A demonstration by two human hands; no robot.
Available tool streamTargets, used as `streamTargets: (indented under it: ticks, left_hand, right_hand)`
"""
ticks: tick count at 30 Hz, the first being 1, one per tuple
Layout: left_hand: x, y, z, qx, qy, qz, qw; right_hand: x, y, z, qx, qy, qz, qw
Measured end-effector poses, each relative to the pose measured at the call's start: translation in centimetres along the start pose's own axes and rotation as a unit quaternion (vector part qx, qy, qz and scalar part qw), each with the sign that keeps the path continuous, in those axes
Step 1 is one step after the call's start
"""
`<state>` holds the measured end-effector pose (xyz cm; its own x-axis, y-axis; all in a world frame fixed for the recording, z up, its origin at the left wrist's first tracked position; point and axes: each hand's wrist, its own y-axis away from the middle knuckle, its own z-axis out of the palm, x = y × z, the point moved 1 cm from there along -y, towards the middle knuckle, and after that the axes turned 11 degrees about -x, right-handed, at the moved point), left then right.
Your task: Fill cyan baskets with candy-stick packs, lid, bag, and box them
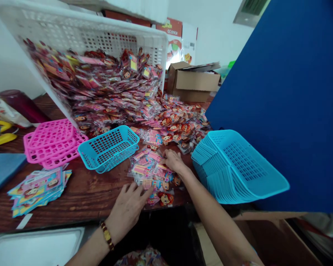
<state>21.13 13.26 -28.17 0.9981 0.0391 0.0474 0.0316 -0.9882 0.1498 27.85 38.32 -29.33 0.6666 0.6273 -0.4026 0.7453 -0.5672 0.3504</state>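
Observation:
My left hand (130,202) lies low at the table's front edge, fingers spread, its tips touching the near side of a loose group of small clear packets (147,169). These packets hold pink and yellow sticks and a red-haired cartoon figure. My right hand (174,161) reaches over the same group from the right. Its fingers are bent and slightly apart on the packets, and I see nothing lifted in them. Left of the packets stands a blue plastic basket (100,146), with no packets visible inside. A nested stack of blue baskets (224,170) leans beside my right forearm.
A large white crate (83,20) lies tipped, packets spilling onto the table (100,195). Pink baskets (54,140) and printed cards (40,188) are at left. A cardboard box (194,83) stands behind; a blue panel (288,103) bounds the right side.

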Motion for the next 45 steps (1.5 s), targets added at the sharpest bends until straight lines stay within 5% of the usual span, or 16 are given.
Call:
streamTargets:
  ticks: [5, 12, 16, 20, 23, 32, 39, 42, 45]
  left_hand:
    - [-0.8, 1.1, 2.1, 0.043, 0.057, -0.019, 0.997]
    - [-1.7, 2.0, 2.5, 0.040, 0.120, 0.021, 0.992]
    - [-2.1, 2.5, 2.7, 0.052, 0.110, 0.020, 0.992]
    - [-2.1, 3.0, 2.9, 0.129, 0.123, 0.035, 0.983]
    - [-2.1, 3.3, 2.8, 0.157, 0.186, 0.052, 0.969]
    - [-2.3, 4.0, 4.1, 0.119, 0.313, 0.054, 0.941]
    - [-2.4, 4.2, 4.6, 0.177, 0.375, 0.038, 0.909]
    - [-2.4, 4.1, 4.6, 0.181, 0.391, 0.040, 0.902]
    - [-2.3, 4.1, 4.5, 0.195, 0.391, 0.044, 0.899]
  right_hand:
    - [1.1, 0.3, -0.6, 0.037, -0.044, -0.010, 0.998]
    - [4.2, 5.2, -0.5, 0.014, -0.062, -0.017, 0.998]
    - [3.5, 6.4, 0.0, 0.000, 0.033, -0.003, 0.999]
    - [2.3, 6.4, 0.1, -0.006, 0.089, 0.010, 0.996]
    - [2.5, 6.5, 0.2, 0.000, 0.059, -0.025, 0.998]
    - [3.8, 5.2, 0.2, -0.027, -0.034, -0.002, 0.999]
    - [4.5, 6.5, 0.6, 0.006, -0.160, -0.042, 0.986]
    - [4.2, 7.0, 1.0, -0.036, -0.311, -0.095, 0.945]
    - [3.1, 7.2, 1.5, -0.087, -0.250, -0.101, 0.959]
